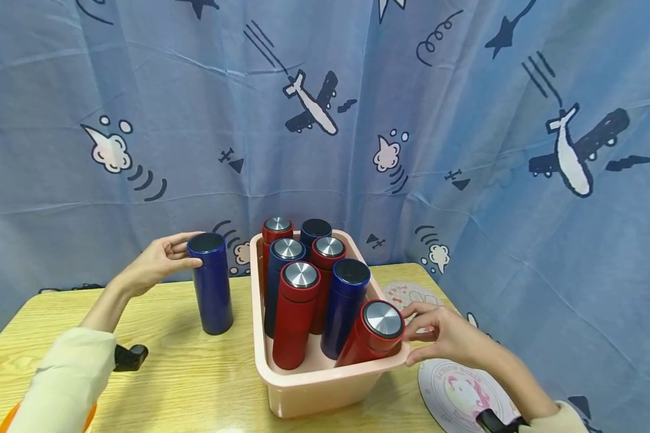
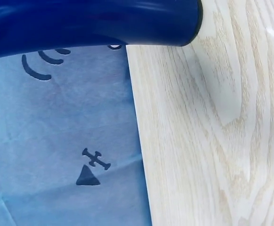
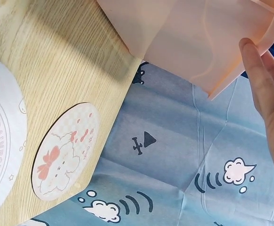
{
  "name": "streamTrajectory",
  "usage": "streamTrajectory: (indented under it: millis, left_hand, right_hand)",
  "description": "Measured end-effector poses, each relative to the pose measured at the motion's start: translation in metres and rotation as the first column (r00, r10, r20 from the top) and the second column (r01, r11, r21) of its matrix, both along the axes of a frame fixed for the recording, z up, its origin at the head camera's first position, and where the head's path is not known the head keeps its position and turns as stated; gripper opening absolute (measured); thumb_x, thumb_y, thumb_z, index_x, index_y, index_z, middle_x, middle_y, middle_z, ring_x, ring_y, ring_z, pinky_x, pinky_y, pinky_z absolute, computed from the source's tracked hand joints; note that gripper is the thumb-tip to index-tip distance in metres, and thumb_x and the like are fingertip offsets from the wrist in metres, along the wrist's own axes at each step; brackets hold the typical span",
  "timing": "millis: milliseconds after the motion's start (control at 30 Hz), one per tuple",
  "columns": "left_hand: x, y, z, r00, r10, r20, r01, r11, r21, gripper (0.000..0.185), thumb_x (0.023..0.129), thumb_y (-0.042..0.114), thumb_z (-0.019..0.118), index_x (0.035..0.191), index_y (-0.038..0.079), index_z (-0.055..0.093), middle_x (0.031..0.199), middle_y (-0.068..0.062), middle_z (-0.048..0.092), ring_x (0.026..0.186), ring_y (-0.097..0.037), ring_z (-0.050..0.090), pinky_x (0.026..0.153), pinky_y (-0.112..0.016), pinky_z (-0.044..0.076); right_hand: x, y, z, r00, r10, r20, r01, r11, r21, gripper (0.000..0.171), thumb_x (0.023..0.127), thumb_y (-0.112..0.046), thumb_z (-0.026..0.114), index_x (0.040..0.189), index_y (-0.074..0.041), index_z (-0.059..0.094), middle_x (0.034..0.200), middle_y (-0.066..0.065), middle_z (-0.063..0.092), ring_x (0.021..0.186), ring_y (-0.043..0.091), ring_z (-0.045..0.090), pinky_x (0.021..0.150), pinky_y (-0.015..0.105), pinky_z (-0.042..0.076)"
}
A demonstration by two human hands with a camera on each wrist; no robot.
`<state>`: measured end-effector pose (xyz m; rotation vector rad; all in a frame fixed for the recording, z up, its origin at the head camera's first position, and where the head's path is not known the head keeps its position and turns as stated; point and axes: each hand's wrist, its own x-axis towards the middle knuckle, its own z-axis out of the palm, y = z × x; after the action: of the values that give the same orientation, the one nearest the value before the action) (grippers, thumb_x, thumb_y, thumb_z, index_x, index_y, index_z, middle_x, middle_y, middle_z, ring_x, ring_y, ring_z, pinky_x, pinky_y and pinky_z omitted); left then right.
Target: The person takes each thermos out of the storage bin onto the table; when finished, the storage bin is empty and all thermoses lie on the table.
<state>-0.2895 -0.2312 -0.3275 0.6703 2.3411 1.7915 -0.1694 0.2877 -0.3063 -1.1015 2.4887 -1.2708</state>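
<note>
1. The blue flask (image 1: 212, 282) stands upright on the table (image 1: 184, 373), just left of the pink bin (image 1: 314, 385); the left hand (image 1: 154, 261) curls its fingers round the flask's top
2. The red flask (image 1: 371, 334) leans tilted at the bin's near right corner; the right hand (image 1: 446, 337) holds it by the silver lid end, thumb under the bin's rim
3. In the left wrist view only the flask's side and base show, the hand itself cut off; in the right wrist view only some fingers (image 3: 264, 80) and the bin's outer wall show
4. Inside the bin six more flasks stand upright, red and blue mixed, some with silver lids; their lower parts are hidden by the bin wall
5. Right of the bin lie two round mats (image 1: 460, 391), the nearer one partly under the right wrist
6. The table is pale wood; behind the bin hangs a blue curtain (image 1: 466, 150) printed with planes and clouds
</note>
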Motion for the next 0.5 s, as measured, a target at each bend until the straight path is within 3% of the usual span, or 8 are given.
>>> streamTrajectory:
  millis: [100, 233, 333, 500]
  left_hand:
    - [-0.003, 0.001, -0.001, 1.0, -0.005, -0.011, 0.004, 1.0, -0.016, 0.07, 0.093, 0.014, 0.064, 0.149, -0.002, 0.026, 0.134, -0.014, 0.054, 0.107, 0.001, 0.058, 0.09, -0.017, 0.047]
    - [-0.012, 0.002, -0.005, 0.999, -0.042, -0.034, 0.043, 0.999, 0.014, 0.069, 0.095, 0.011, 0.061, 0.15, -0.003, 0.022, 0.133, -0.007, 0.056, 0.109, 0.0, 0.058, 0.091, -0.017, 0.047]
    - [-0.018, 0.002, -0.009, 0.997, -0.066, -0.05, 0.068, 0.997, 0.034, 0.068, 0.095, 0.011, 0.06, 0.15, -0.002, 0.022, 0.127, 0.008, 0.059, 0.112, 0.0, 0.057, 0.091, -0.016, 0.046]
    - [-0.022, 0.003, -0.007, 0.993, -0.103, -0.055, 0.105, 0.994, 0.026, 0.066, 0.097, 0.01, 0.058, 0.15, -0.003, 0.021, 0.129, 0.009, 0.057, 0.114, 0.002, 0.055, 0.093, -0.014, 0.044]
  right_hand:
    - [0.0, 0.001, -0.001, 1.0, -0.003, 0.004, 0.003, 1.0, -0.005, 0.02, 0.075, -0.012, 0.081, 0.091, -0.002, 0.074, 0.109, 0.005, 0.059, 0.108, -0.001, 0.051, 0.086, 0.034, 0.054]
    - [0.001, 0.001, 0.0, 1.0, -0.013, 0.01, 0.013, 1.0, -0.002, 0.02, 0.075, -0.012, 0.081, 0.092, -0.002, 0.074, 0.11, 0.007, 0.059, 0.108, -0.002, 0.051, 0.086, 0.036, 0.053]
    - [0.002, 0.0, 0.001, 1.0, -0.02, 0.003, 0.02, 1.0, 0.006, 0.021, 0.075, -0.012, 0.081, 0.092, -0.002, 0.074, 0.11, 0.01, 0.059, 0.108, -0.001, 0.051, 0.086, 0.038, 0.053]
    - [0.002, 0.001, 0.0, 1.0, -0.031, -0.001, 0.031, 0.999, 0.016, 0.022, 0.075, -0.014, 0.082, 0.093, -0.004, 0.075, 0.11, 0.008, 0.059, 0.108, -0.001, 0.051, 0.086, 0.036, 0.053]
